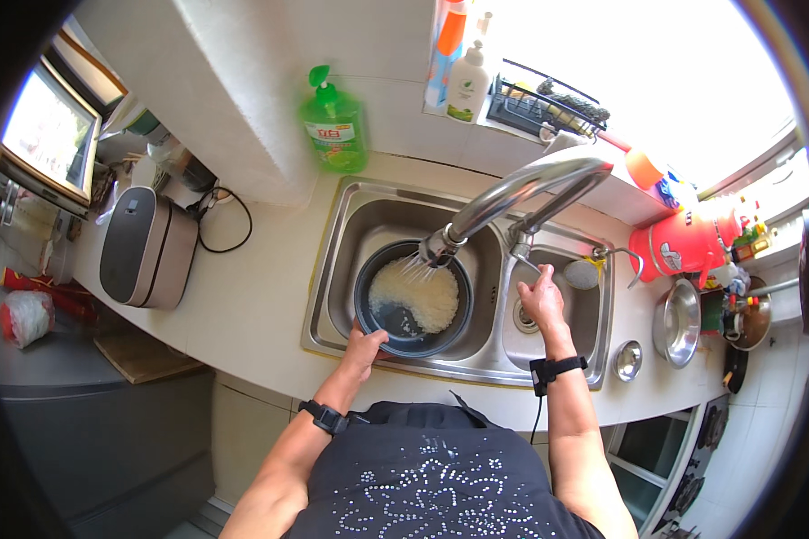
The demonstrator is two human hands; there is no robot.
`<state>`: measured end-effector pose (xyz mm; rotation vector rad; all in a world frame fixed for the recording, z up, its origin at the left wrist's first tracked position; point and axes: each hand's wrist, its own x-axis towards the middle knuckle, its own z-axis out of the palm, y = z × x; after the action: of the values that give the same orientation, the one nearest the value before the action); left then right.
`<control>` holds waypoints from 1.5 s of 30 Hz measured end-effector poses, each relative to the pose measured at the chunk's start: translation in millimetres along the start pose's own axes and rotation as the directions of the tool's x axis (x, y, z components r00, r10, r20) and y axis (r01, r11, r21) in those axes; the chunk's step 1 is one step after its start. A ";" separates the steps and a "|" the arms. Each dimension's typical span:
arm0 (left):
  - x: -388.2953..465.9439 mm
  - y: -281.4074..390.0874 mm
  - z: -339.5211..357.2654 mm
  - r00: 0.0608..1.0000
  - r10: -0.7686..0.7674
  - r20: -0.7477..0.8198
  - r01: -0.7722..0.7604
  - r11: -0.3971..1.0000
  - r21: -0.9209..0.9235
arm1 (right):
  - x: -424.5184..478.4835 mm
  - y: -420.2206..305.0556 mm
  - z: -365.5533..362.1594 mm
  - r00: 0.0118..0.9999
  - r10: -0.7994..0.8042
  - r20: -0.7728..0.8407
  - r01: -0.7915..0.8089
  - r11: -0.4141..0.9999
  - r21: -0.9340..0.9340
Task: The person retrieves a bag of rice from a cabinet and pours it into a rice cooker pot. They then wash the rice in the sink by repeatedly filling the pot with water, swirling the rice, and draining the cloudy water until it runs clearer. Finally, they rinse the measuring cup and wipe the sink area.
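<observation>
My left hand [364,354] grips the near-left rim of a dark round inner pot [396,322], held over the left basin [357,236] of a stainless steel double sink. White rice grains [421,296] lie inside, with part of the dark bottom bare on the near side. Thin streams of water [419,264] fall on the rice from the spray head of a chrome faucet [489,205]. Above the right basin [596,316], the fingers of my right hand [545,300] are at the end of the faucet's thin lever [527,261]; the fingertips are closed on it.
A green pump bottle [335,135] stands behind the sink. A boxy appliance [152,249] with a black cord is on the left counter. To the right are a small steel bowl [627,360], a larger steel basin [677,323] and a red jug [681,242]. A round scrubber [581,274] hangs in the right basin.
</observation>
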<state>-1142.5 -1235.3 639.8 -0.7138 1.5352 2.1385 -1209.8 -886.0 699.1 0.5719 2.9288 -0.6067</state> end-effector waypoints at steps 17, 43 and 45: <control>-7.1 -2.5 -6.0 0.997 0.074 -0.019 -0.072 0.994 0.088 | -70.6 -129.9 58.2 0.658 -0.747 0.096 0.740 0.665 0.099; -6.6 32.7 26.9 0.991 0.020 0.130 -0.020 1.000 0.000 | -38.4 -137.7 118.3 0.452 -0.822 0.346 0.818 0.537 0.206; -5.2 29.1 22.3 0.992 0.019 0.121 -0.014 0.999 -0.041 | -37.4 -143.7 96.6 0.544 -0.736 0.403 0.767 0.631 0.116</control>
<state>-1159.5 -1223.3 670.4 -0.5746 1.4432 2.1875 -1227.9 -1059.7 669.2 -0.8267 2.6202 -0.5669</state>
